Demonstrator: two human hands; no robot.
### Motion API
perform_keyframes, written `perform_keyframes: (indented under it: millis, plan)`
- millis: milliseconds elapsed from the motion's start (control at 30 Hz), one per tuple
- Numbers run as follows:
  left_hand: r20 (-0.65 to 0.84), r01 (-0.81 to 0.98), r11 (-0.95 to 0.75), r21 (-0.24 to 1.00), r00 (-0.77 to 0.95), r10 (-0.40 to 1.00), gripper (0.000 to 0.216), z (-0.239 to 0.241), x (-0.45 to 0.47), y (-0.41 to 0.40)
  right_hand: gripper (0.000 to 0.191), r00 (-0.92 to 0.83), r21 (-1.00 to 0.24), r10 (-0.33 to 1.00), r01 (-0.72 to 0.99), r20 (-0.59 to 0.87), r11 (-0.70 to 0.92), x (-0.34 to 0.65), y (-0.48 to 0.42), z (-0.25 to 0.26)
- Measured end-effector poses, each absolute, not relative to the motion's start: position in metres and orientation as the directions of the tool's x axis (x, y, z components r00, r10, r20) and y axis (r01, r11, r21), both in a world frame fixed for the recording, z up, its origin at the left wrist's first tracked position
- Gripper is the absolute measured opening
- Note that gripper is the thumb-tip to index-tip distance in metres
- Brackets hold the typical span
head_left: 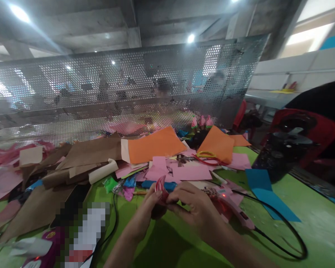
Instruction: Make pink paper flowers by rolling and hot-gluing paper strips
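My left hand (147, 212) and my right hand (194, 203) meet over the green table (170, 242), near its front edge. Both pinch a small red and pink folded paper piece (160, 187) between their fingertips. The piece stands up between the two thumbs; its lower part is hidden by my fingers. A pink glue gun (231, 205) lies just right of my right hand, with a black cord (279, 238) looping off to the right.
Brown paper sheets (80, 156), orange sheets (153, 145), pink sheets (190, 172) and blue sheets (268, 193) cover the table's middle and back. A perforated metal screen (123, 89) stands behind them. A dark machine (284, 149) sits at right. Blurred boxes lie at front left.
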State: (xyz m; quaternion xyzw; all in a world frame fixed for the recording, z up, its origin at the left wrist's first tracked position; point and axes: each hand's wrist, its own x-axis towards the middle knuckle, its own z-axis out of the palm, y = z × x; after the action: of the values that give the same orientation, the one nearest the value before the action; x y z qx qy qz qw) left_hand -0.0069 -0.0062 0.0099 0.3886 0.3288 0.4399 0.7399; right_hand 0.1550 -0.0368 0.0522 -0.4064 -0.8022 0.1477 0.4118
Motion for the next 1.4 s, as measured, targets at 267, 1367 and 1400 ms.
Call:
perform_keyframes:
  millis: [267,1367,1400]
  plan:
    - [-0.113,-0.394,0.268,0.879,0.373,0.921,0.042,0.014,-0.002,-0.007,0.013,-0.317,-0.518,0.764,0.585,0.562,0.624,0.154,-0.032,0.044]
    - [-0.121,-0.356,0.276,0.892,0.402,0.908,0.041,0.005,-0.001,-0.009,0.012,-0.346,-0.417,0.786,0.7,0.512,0.58,0.151,-0.03,0.039]
    - [-0.128,-0.354,0.283,0.892,0.402,0.907,0.041,0.006,-0.002,-0.009,0.012,-0.345,-0.414,0.786,0.703,0.513,0.578,0.151,-0.03,0.038]
